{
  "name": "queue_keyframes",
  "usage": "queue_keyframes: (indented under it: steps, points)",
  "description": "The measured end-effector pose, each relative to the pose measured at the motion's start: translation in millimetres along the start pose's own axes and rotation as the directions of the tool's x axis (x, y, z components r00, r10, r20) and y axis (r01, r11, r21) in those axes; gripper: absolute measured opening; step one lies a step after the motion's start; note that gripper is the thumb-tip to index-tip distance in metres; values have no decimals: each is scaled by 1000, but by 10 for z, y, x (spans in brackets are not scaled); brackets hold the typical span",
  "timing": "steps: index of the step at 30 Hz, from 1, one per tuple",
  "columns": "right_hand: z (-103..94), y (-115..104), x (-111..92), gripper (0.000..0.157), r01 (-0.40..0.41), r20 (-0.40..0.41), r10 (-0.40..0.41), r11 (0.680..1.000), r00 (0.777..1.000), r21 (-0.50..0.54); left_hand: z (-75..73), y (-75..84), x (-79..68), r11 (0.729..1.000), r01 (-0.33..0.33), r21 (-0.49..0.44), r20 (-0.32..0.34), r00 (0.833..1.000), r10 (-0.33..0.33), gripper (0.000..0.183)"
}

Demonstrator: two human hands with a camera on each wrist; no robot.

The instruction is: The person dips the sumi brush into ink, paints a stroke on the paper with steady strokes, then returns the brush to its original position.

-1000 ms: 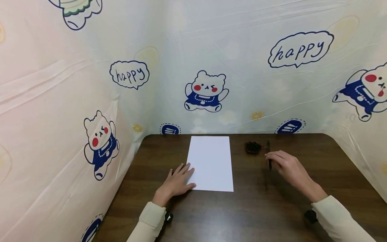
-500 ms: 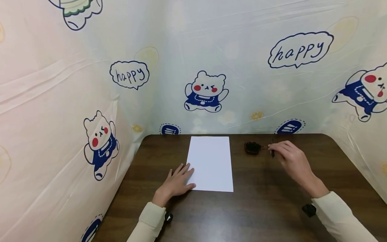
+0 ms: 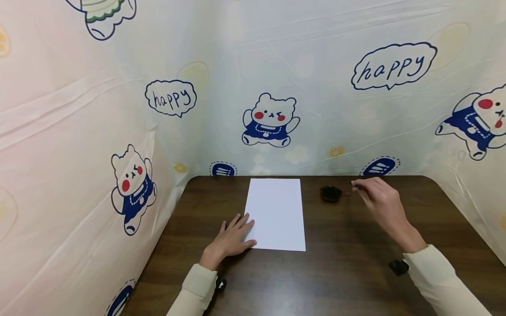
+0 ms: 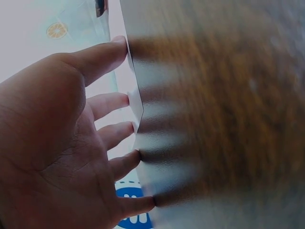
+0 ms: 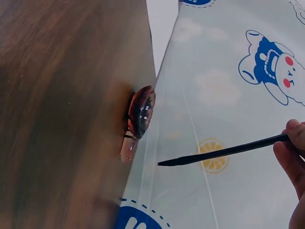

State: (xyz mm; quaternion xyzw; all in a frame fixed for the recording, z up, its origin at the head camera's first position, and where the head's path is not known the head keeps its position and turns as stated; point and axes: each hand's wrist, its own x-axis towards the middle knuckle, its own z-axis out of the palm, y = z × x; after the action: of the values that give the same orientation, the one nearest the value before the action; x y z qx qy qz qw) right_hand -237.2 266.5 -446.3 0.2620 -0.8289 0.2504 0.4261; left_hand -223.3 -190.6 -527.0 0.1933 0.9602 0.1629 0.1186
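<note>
Aloft, a slim black stick

black stick partly hidden, sleeves cropped

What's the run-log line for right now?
Left grip: resting at left edge of white paper | Right grip: pinching thin dark stick, tip off table | Dark-brown object: right of paper

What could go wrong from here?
The right hand pinches a slim black tapered stick, its tip sticking out free; it could twist or slip.
That hand is close to the glossy dark-brown oval object, so a bump might shift it.
The left hand rests only at the lower-left edge of the white rectangular paper sheet, which might pivot.
</note>
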Motion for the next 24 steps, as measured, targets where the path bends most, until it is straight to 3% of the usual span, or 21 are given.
queue_keyframes:
  steps: [16, 24]
  points:
    - [70, -31, 101, 18, -49, 12, 50, 996, 999, -69, -2, -6, -13, 1000, -3, -3, 18, 1000, 3, 73]
    - [141, -10, 144, 17, -54, -70, 51, 997, 996, -45, -9, -2, 0, 1000, -2, 6, 12, 1000, 2, 73]
